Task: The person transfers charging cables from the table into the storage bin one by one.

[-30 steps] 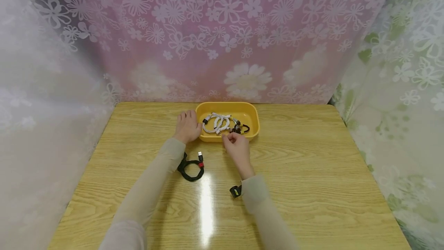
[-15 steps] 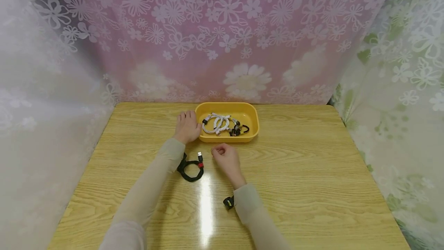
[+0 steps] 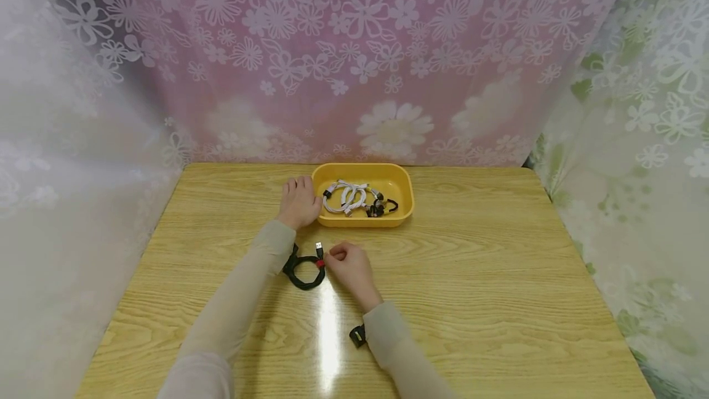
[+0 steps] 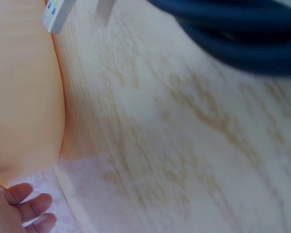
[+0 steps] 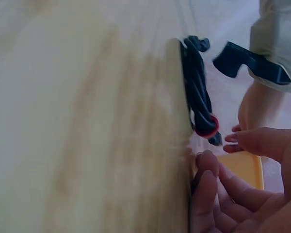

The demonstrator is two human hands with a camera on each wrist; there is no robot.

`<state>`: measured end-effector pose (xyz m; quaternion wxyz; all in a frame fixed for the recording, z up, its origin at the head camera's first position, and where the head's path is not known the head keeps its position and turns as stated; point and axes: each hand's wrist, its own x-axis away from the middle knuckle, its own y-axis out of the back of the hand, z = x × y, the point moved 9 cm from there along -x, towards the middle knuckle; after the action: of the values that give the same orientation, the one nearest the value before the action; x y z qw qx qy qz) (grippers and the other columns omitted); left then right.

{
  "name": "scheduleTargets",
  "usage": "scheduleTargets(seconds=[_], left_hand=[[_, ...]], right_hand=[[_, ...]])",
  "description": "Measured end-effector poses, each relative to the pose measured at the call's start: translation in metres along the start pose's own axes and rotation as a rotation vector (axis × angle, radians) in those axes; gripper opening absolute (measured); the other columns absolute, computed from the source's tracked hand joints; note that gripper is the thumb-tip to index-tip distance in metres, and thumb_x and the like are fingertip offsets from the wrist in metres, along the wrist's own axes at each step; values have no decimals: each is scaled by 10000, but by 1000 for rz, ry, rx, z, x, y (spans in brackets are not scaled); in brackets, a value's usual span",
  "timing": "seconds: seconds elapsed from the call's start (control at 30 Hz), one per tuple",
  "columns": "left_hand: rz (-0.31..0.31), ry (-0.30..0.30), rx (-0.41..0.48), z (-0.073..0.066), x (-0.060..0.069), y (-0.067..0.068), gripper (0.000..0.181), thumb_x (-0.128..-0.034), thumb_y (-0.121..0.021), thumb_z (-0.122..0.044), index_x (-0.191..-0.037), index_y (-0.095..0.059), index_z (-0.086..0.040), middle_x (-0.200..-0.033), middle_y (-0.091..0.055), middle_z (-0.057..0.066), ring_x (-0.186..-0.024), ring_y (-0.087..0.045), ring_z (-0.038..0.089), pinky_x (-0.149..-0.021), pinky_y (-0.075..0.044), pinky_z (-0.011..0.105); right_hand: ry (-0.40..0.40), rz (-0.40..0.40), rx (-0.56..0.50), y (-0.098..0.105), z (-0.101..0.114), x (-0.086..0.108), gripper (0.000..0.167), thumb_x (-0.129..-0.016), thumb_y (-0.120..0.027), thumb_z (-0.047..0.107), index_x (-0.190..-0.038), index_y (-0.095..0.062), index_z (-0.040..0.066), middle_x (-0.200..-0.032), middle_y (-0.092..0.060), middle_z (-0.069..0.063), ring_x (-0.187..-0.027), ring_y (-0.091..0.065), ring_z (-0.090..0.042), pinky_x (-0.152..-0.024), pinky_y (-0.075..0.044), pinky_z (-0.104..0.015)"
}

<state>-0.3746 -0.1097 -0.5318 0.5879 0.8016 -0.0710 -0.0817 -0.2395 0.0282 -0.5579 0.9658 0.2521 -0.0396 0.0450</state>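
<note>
A coiled black USB cable (image 3: 306,273) with a red tie (image 3: 320,263) lies on the table, its metal plug (image 4: 58,14) large in the left wrist view. My right hand (image 3: 350,268) is just right of the tie; in the right wrist view, thumb (image 5: 266,143) and fingers (image 5: 206,170) stand apart with nothing between them. My left hand (image 3: 299,203) rests against the left end of a yellow bin (image 3: 365,222), fingers relaxed. Inside the bin are coiled white cables (image 3: 346,197) and a dark cable bundle (image 3: 379,207).
The wooden table (image 3: 471,276) extends to both sides. Behind it hangs a pink flowered curtain (image 3: 354,79), with pale curtains at left and right. A black wrist mount (image 3: 357,335) projects beside the right cuff, low over the table.
My right hand has moved from the bin's front rim down and left to the black cable's red tie. The left hand has stayed at the bin.
</note>
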Motion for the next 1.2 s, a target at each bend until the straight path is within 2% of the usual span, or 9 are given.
scheduleTargets(seconds=[0.27, 0.63, 0.9, 1.2], left_hand=[[19, 3, -9, 1, 0, -1, 325, -1012, -401, -271, -1181, -424, 6, -1184, -435, 218, -1134, -352, 418, -1000, -259, 513], [8, -12, -4, -2, 2, 1, 280, -1005, -403, -251, -1128, -426, -1, -1125, -435, 208, -1074, -355, 403, -953, -270, 496], [2, -15, -1, -2, 1, 2, 237, -1002, -403, -239, -1072, -417, -13, -1059, -420, 187, -1008, -337, 381, -904, -266, 476], [4, -14, 9, -2, 1, 1, 248, -1003, -400, -243, -1090, -421, -11, -1086, -425, 196, -1030, -345, 389, -918, -269, 484]], right_hand=[[13, 23, 90, -13, 1, 2, 236, -831, -768, 265, -953, -721, 68, -759, -639, 28, -662, -580, -105, -601, -475, -308], [-24, -34, 219, -16, 2, 5, 170, -780, -788, 289, -848, -699, 162, -694, -606, 110, -602, -555, -76, -528, -422, -308], [-10, -85, 213, -12, 0, 5, 122, -756, -774, 273, -817, -713, 186, -686, -619, 124, -605, -563, -52, -532, -425, -299], [-14, -79, 174, -11, -3, 5, 121, -760, -785, 262, -813, -731, 168, -686, -637, 101, -605, -579, -59, -540, -450, -302]])
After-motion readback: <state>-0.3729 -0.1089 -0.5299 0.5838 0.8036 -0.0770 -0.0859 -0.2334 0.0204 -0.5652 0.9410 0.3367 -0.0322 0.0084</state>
